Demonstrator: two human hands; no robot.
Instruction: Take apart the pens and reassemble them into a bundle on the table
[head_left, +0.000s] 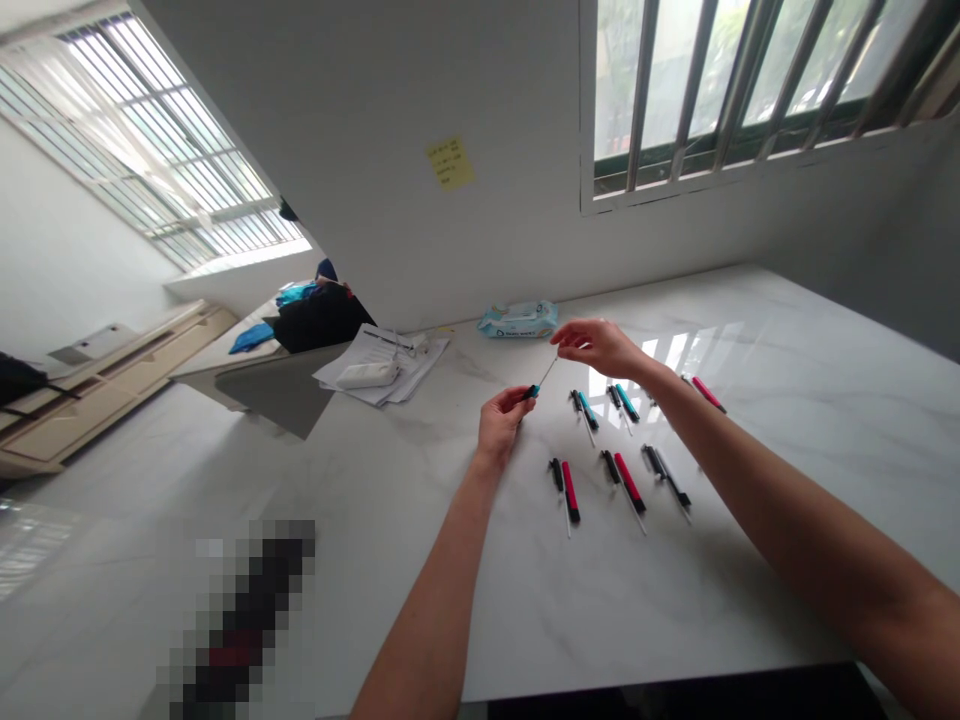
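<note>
My left hand (497, 425) is closed around a teal and black pen barrel (532, 391), held just above the table. A thin pen refill (549, 370) slants up from the barrel's end to the fingertips of my right hand (596, 345), which pinch its upper end. How deep the refill sits in the barrel is too small to tell. Below and right of my hands lie several pens in separate parts: a teal barrel (588, 411), another teal barrel (628, 402), a red barrel (571, 485) and a second red barrel (628, 480), with black pieces and white refills alongside.
A blue wet-wipes pack (517, 320) lies by the wall. Left of it, a white case (367, 375) rests on papers (416, 375). Dark parts (667, 475) and a pink barrel (709, 394) lie near my right forearm. A yellow note (450, 163) is on the wall.
</note>
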